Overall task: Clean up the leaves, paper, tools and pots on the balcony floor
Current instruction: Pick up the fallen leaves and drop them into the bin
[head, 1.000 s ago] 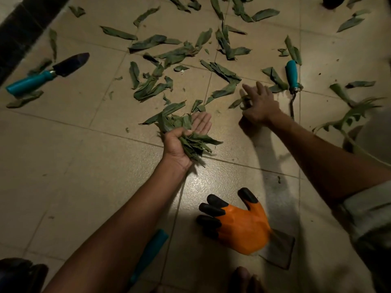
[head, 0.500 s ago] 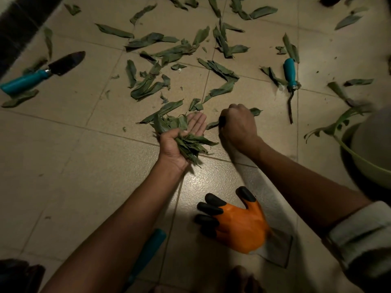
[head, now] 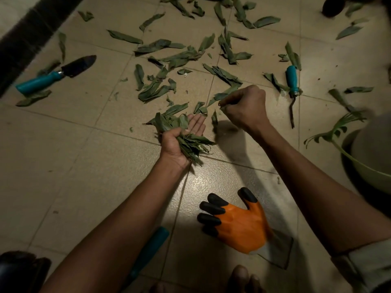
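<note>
Left hand (head: 179,138) grips a bunch of leaves (head: 191,142) just above the floor (head: 63,166), fingertips extended. Right hand (head: 243,111) is fisted, pinching a leaf (head: 220,96). Loose leaves (head: 169,60), a trowel (head: 57,74) and a second tool (head: 292,81) lie scattered beyond; glove (head: 237,223) lies near.

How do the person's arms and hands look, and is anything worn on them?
Both hands are bare: the left hand and the right hand wear no gloves, rings or watch that I can see. Both forearms are uncovered. On the right arm a pale sleeve is pushed up near the elbow. No sleeve shows on the left arm.
</note>
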